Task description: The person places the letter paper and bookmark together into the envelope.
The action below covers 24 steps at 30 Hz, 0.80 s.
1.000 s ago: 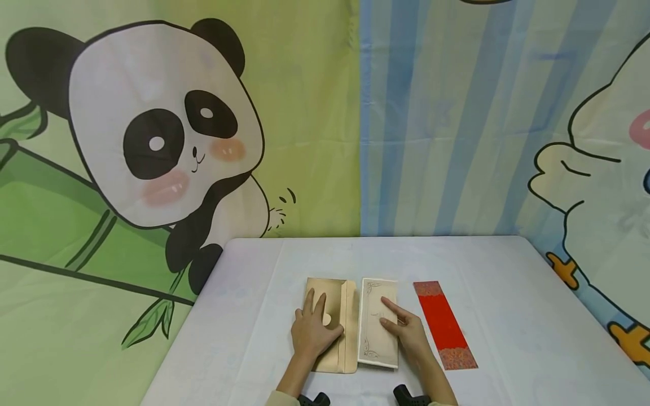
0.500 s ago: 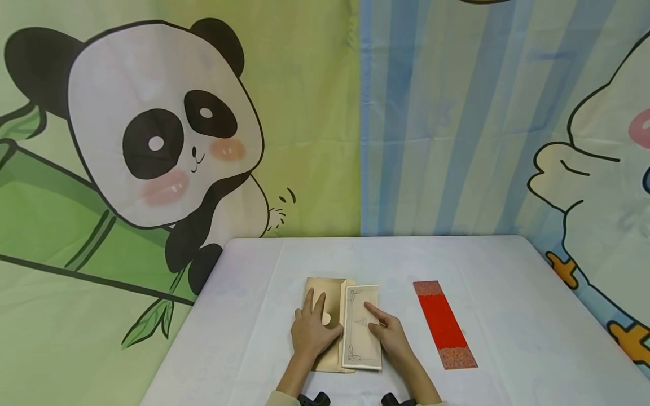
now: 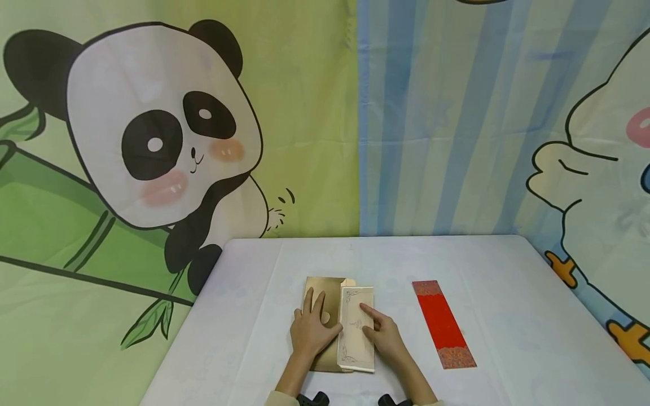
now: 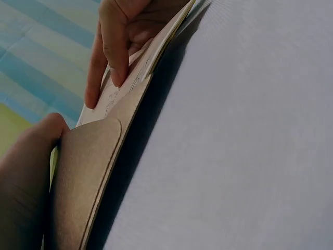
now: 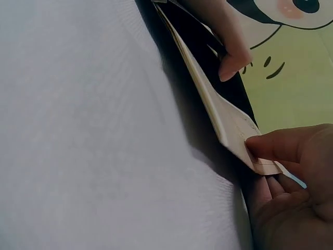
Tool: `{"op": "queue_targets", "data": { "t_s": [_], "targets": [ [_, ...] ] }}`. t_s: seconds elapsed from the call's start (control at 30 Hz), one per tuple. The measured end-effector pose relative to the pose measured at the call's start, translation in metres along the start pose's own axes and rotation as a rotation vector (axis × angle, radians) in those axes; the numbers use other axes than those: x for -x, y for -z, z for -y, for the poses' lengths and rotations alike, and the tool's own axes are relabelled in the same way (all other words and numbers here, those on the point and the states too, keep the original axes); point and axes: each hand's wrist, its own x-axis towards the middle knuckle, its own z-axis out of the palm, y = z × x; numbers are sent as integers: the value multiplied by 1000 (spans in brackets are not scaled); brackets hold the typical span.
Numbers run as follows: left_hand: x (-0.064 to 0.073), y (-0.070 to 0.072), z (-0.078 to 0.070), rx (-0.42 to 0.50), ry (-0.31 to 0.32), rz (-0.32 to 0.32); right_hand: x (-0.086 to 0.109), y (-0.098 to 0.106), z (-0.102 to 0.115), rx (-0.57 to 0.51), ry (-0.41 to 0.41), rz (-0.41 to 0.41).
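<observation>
A golden-brown paper envelope (image 3: 331,287) lies on the table under my left hand (image 3: 310,332). The left fingers are spread over its face, and the thumb (image 4: 54,125) touches the side edge by its opening. My right hand (image 3: 388,341) pinches a cream folded card (image 3: 357,332) with printed corner scrolls, its thumb (image 5: 270,145) on top and other fingers underneath. The card lies over the envelope's side flap (image 3: 349,282), its left edge at the opening (image 4: 96,122). How far inside that edge reaches I cannot tell.
A red strip (image 3: 443,321) with patterned ends lies to the right of my right hand. The white table (image 3: 264,265) meets a cartoon-printed backdrop (image 3: 304,141) behind. Dark straps (image 3: 315,399) show at the wrists.
My right hand has brought the card leftward, over the flap and against the envelope's opening. The left hand has stayed in place on the envelope.
</observation>
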Motion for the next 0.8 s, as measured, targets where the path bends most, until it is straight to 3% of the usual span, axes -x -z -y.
{"op": "queue_targets", "data": {
  "t_s": [0.2, 0.6, 0.8],
  "targets": [
    [0, 3, 0, -2, -14, -1, -1, -1, -1, 45, 47, 22],
    [0, 1, -1, -14, -32, -11, -1, -3, -1, 179, 112, -35],
    [0, 0, 0, -13, -23, -16, -4, -5, -5, 158, 178, -8]
  ]
}}
